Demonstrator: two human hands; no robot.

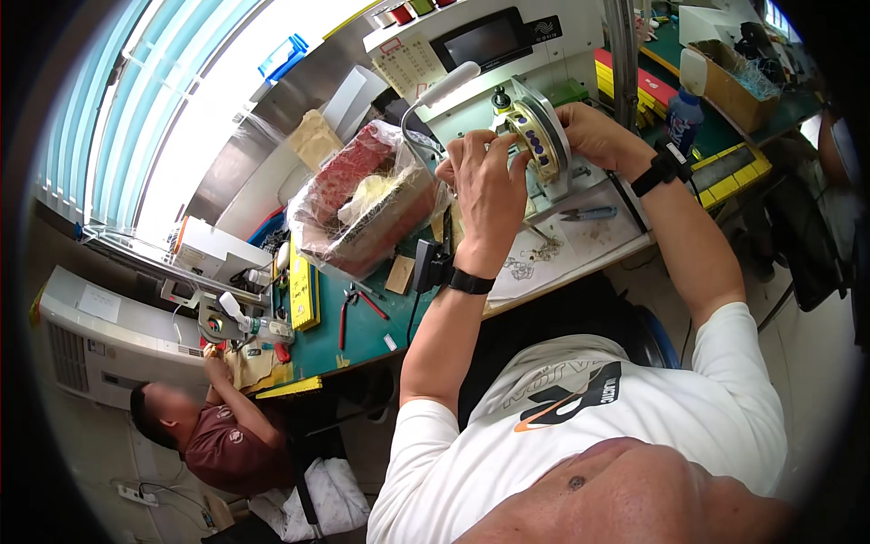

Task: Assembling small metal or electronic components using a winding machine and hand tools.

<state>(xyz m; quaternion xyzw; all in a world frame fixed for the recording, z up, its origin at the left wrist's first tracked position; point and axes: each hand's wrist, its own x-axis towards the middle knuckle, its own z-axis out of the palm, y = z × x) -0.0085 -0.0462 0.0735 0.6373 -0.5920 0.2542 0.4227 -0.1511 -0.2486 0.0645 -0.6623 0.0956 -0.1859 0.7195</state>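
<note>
A bench machine (580, 36) with a dark screen stands in front of me. On its front is a round metal wheel (546, 136) with a brass-coloured ring and dark round spots. My left hand (489, 181) is at the wheel's left side, fingers bent and thumb close to the brass ring. What its fingertips grip is too small to make out. My right hand (603, 140) is curled at the wheel's right edge, its fingertips partly hidden behind the rim. Below the wheel, a pair of grey-blue pliers (589, 214) and loose thin wire pieces (521, 267) lie on a pale work surface (580, 249).
A plastic-lined red box (362, 204) and a bent-neck lamp (450, 84) are left of the machine. Red-handled pliers (344, 317) lie on the green bench (349, 349). Another person (227, 435) works at far left. A blue bottle (684, 118) stands at right.
</note>
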